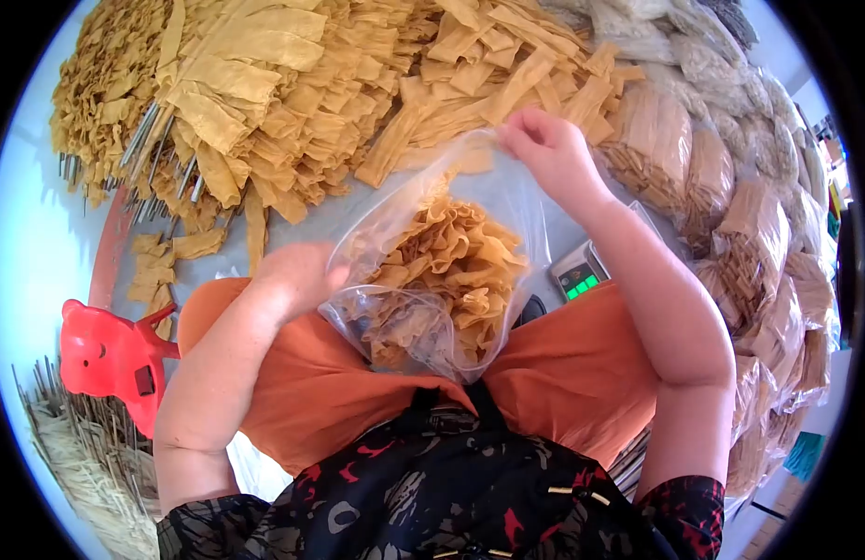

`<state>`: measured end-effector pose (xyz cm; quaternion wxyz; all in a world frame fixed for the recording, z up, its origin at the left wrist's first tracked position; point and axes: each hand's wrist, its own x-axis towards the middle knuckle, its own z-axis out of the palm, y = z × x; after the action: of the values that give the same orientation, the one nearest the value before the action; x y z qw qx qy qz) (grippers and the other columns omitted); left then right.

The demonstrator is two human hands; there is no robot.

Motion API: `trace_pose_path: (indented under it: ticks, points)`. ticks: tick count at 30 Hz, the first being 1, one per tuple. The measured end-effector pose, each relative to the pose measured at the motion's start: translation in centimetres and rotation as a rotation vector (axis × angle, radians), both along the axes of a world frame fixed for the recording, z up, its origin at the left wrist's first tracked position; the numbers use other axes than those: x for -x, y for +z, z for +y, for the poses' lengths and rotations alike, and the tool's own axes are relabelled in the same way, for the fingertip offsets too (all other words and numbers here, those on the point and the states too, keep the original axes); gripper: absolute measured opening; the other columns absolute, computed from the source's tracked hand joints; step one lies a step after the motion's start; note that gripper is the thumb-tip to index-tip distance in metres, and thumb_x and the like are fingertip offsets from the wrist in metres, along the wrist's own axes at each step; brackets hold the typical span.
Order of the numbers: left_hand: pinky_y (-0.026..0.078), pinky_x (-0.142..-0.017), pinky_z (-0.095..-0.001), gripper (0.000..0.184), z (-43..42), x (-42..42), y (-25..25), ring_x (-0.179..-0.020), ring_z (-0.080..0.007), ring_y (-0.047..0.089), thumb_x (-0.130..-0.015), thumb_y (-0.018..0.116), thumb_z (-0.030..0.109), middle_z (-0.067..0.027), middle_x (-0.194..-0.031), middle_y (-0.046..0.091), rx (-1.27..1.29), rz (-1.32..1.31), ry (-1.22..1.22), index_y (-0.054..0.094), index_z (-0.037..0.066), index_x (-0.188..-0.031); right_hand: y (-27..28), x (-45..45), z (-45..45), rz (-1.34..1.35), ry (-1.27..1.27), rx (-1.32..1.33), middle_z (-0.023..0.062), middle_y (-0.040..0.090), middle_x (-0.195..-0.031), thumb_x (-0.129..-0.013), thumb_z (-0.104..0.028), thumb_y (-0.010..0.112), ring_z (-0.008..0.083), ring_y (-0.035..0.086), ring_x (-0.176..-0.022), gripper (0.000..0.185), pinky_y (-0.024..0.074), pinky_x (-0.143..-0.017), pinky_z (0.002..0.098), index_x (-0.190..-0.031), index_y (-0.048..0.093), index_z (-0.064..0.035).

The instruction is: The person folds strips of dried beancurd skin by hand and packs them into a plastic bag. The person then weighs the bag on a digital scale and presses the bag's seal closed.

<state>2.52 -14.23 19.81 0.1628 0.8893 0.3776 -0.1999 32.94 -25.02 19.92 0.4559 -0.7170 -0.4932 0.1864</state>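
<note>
Clear plastic makes up the bag, which lies at the centre of the view between the person's knees, its mouth spread and a bunch of frilled yellow-brown sheets inside. The right hand, at one o'clock from the bag, pinches its rim between thumb and fingers. The left hand, at nine o'clock, holds the near-side edge, though blur hides the exact grip; the film runs taut between the two.

As far as can be judged, this bag is partly done: sheets are in, but it is neither closed nor on the scale, which sits at three o'clock with its display lit green. Stacked packs at two o'clock look finished, already wrapped. Plenty seems left: loose strips lie heaped at twelve o'clock, and a larger pile, with rods poking out, fills ten to eleven. Some pieces lie apart at nine, above a red stool.
</note>
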Motion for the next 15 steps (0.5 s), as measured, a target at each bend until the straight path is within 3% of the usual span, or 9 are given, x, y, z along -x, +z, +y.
trace_pose_path:
  ticks: [4,6,7,9,10,12,13,14,15]
  points:
    - [0.054,-0.073,-0.0418,0.024,0.4,2.1,0.9,-0.074,-0.0305,0.066,-0.095,0.054,0.020,-0.0141,-0.073,0.065,0.216,0.086,-0.083,0.064,-0.002,-0.093,1.4,1.3,-2.9,-0.077,-0.048,0.055,0.0076,0.064,-0.074,-0.088,-0.020,0.065,0.0135,0.058,-0.068,0.021,0.0475,-0.065,0.0286,-0.086,0.064,0.0005]
    - [0.052,-0.060,-0.0304,0.026,1.3,3.4,1.7,-0.063,-0.0168,0.064,-0.097,0.053,0.022,-0.0072,-0.069,0.065,0.621,-0.371,0.362,0.064,0.000,-0.088,1.0,1.3,-4.6,-0.146,-0.066,0.005,0.0110,0.066,-0.081,-0.085,-0.030,0.069,0.0209,0.063,-0.072,0.033,0.0499,-0.069,0.0341,-0.100,0.062,-0.0015]
    - [0.052,-0.060,-0.0304,0.026,1.4,3.7,1.9,-0.063,-0.0168,0.064,-0.097,0.053,0.022,-0.0072,-0.069,0.065,0.628,-0.375,0.353,0.064,0.000,-0.088,1.1,1.8,-5.6,-0.154,-0.073,0.009,0.0110,0.066,-0.081,-0.085,-0.030,0.069,0.0209,0.063,-0.072,0.033,0.0499,-0.069,0.0341,-0.100,0.062,-0.0015]
    - [0.045,-0.051,-0.0218,0.027,1.7,4.0,2.1,-0.055,-0.0059,0.057,-0.099,0.052,0.024,-0.0022,-0.066,0.062,0.570,-0.612,0.353,0.064,0.002,-0.087,1.1,3.0,-7.9,-0.399,-0.096,0.163,0.0153,0.066,-0.086,-0.080,-0.038,0.072,0.0296,0.066,-0.079,0.055,0.0509,-0.073,0.0407,-0.118,0.053,-0.0042]
    - [0.045,-0.051,-0.0218,0.027,1.9,4.0,2.2,-0.055,-0.0059,0.057,-0.099,0.052,0.024,-0.0022,-0.066,0.062,0.582,-0.617,0.348,0.064,0.002,-0.087,0.6,2.9,-9.2,-0.408,-0.101,0.172,0.0153,0.066,-0.086,-0.080,-0.038,0.072,0.0296,0.066,-0.079,0.055,0.0509,-0.073,0.0407,-0.118,0.053,-0.0042]
    - [0.039,-0.049,-0.0195,0.026,2.5,4.0,2.4,-0.051,-0.0045,0.049,-0.098,0.054,0.028,0.0023,-0.061,0.055,0.465,-0.772,0.342,0.065,0.006,-0.089,-0.6,2.1,-11.2,-0.539,0.038,0.509,0.0171,0.066,-0.085,-0.074,-0.046,0.073,0.0356,0.066,-0.087,0.074,0.0501,-0.080,0.0454,-0.129,0.043,-0.0059]
    - [0.037,-0.048,-0.0197,0.025,2.8,3.9,2.2,-0.050,-0.0041,0.046,-0.098,0.054,0.027,0.0038,-0.061,0.052,0.424,-0.788,0.344,0.065,0.006,-0.089,0.5,2.0,-11.4,-0.353,0.010,0.630,0.0105,0.065,-0.074,-0.079,-0.030,0.070,0.0273,0.066,-0.072,0.052,0.0517,-0.066,0.0389,-0.121,0.051,-0.0067]
    - [0.037,-0.048,-0.0197,0.025,2.9,3.7,1.9,-0.050,-0.0041,0.046,-0.098,0.054,0.027,0.0038,-0.061,0.052,0.418,-0.796,0.348,0.065,0.006,-0.089,0.2,1.1,-11.5,-0.361,0.014,0.624,0.0105,0.065,-0.074,-0.079,-0.030,0.070,0.0273,0.066,-0.072,0.052,0.0517,-0.066,0.0389,-0.121,0.051,-0.0067]
    - [0.036,-0.048,-0.0194,0.024,3.0,3.5,1.6,-0.051,-0.0037,0.046,-0.097,0.055,0.027,0.0046,-0.061,0.052,0.355,-0.834,0.340,0.065,0.006,-0.088,0.0,0.2,-11.2,-0.003,-0.012,0.540,0.0060,0.061,-0.069,-0.081,-0.022,0.066,0.0205,0.062,-0.063,0.041,0.0483,-0.057,0.0340,-0.118,0.054,-0.0077]
